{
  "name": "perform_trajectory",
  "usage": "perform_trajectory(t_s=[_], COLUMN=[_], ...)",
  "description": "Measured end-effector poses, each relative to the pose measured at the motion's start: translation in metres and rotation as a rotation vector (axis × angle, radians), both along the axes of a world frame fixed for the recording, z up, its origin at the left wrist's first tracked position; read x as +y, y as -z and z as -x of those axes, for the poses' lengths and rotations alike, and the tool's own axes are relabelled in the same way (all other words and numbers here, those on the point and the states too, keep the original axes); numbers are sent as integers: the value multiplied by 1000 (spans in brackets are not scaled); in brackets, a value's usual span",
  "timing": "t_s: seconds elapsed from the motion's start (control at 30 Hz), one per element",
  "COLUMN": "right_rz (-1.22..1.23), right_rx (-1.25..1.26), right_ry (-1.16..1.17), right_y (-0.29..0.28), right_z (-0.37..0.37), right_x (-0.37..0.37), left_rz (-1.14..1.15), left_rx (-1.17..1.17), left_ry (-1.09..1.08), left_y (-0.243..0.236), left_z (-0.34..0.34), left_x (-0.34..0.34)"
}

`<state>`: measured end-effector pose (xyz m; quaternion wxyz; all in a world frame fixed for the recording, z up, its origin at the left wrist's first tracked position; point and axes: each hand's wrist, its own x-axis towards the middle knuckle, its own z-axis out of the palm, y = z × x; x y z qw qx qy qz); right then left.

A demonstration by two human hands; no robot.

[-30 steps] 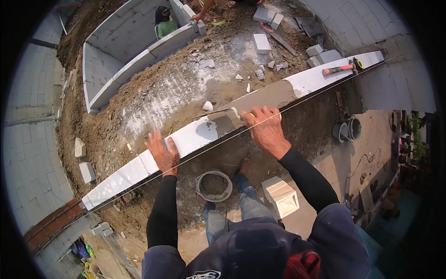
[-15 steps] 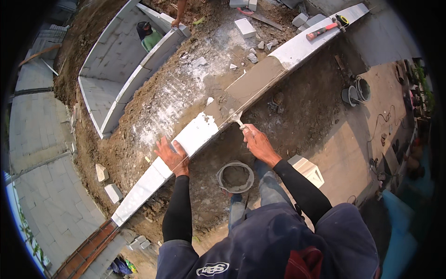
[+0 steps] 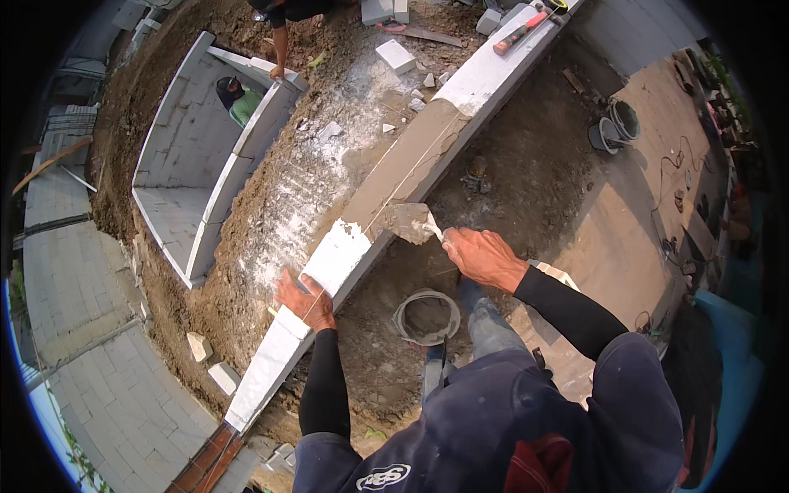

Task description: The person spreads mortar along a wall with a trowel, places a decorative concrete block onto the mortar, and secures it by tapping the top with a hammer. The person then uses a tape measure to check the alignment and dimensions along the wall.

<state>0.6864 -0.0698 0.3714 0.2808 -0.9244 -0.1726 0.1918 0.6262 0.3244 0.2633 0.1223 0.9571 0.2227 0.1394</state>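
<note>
My right hand (image 3: 485, 256) grips the handle of a trowel (image 3: 413, 223). Its mortar-smeared blade lies flat to view at the wall's near side edge. Grey mortar (image 3: 403, 168) coats a long stretch of the wall's top, ending against a bare white block (image 3: 337, 259). My left hand (image 3: 306, 300) rests on the white blocks with its fingers spread over the top. A thin string runs along the wall and passes across that hand. Below, between the wall and my legs, stands a round bucket (image 3: 427, 317) with grey mortar inside.
A red-handled tool (image 3: 519, 34) lies farther up the wall. Beyond rubble and soil, a person in green (image 3: 241, 100) is inside a block-walled pit (image 3: 222, 205); another person's hand (image 3: 277, 72) touches its rim. Two buckets (image 3: 606, 135) stand at right. Loose blocks (image 3: 396, 57) lie at the back.
The trowel has turned from nearly edge-on to showing its broad face, and my right hand has shifted right. Mortar looks smoother near the bare block. My left hand stays on the wall.
</note>
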Motion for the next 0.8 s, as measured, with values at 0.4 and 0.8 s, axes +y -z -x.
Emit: perform_trajectory(t_s=[0.4,0.8], right_rz=[-273,-409], right_rx=[105,398], right_ry=[561,119], right_y=[23,23], right_z=[-80,113], right_x=[-19,90], left_rz=[-28,-53], left_rx=[5,-9], left_ry=[31,48], left_y=[-5,0], left_z=[-1,6], left_x=[-9,7])
